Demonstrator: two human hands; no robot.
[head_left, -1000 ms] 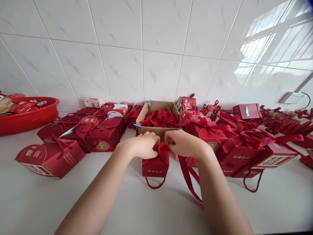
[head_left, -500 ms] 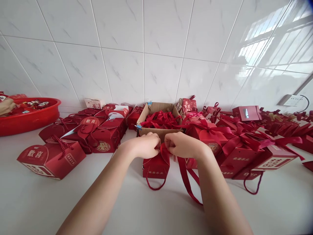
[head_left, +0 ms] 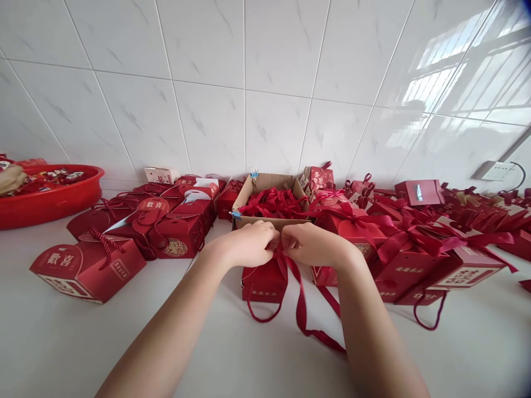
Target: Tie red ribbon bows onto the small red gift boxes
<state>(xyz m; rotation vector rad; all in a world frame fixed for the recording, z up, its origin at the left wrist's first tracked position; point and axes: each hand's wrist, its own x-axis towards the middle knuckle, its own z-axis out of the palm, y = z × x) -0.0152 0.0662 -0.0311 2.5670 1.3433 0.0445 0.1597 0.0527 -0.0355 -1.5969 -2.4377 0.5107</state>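
Observation:
A small red gift box with a twisted cord handle stands on the white table in front of me. Over its top my left hand and my right hand meet, fingers pinched on a red ribbon. One long tail of that ribbon hangs past the box's right side and lies on the table. The hands partly cover the top of the box and the ribbon there. Just behind stands an open cardboard box full of red ribbons.
Several red gift boxes stand at left, one nearer me. More boxes with ribbon bows crowd the right. At far left, another person's hand is at a red basin of wrapped sweets. A tiled wall rises behind.
Both hands have come closer together over the box, the left shifting slightly right. The ribbon tail has swung left and its lower end is now more bent on the table.

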